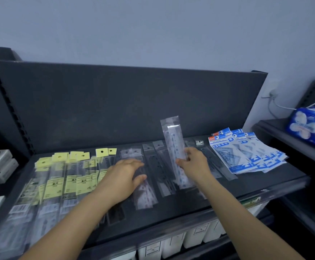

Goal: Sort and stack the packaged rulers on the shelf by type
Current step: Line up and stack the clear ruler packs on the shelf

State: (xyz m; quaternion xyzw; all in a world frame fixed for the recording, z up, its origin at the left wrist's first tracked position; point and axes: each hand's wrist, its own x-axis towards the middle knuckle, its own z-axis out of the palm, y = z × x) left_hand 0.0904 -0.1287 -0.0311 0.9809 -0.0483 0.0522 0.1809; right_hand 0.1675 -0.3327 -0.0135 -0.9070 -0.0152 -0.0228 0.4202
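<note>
Two hands worked over the dark shelf (265, 177). The right hand (194, 164) gripped one clear-packaged ruler (171, 137) around its lower half, fingers and thumb curled round the edges. That ruler stood nearly upright, with its long axis vertical. Its top end pointed up and leaned a little to the left in front of the back panel (115, 102), and its bottom end was down among the clear packs (153, 166) lying on the shelf.

The left hand (122, 175) lay flat on those clear packs just to the left. Its fingers were loosely straight, its thumb was apart, and it held nothing.

On the left of the shelf lay the yellow-labelled rulers (53, 186). Six yellow header cards could be counted, though the overlap made the full number hard to fix. Their long axes ran front to back, with the hang-hole ends toward the back panel. The clear packs in the middle lay the same way, too overlapped and transparent to count.

On the right, at least four blue-and-white set-square packs (246, 156) were fanned out, overlapping each other, with their headers toward the back.

A row of white boxes (194, 235) stood under the shelf's front edge. A blue flowered packet (308, 124) sat on the neighbouring shelf to the right.
</note>
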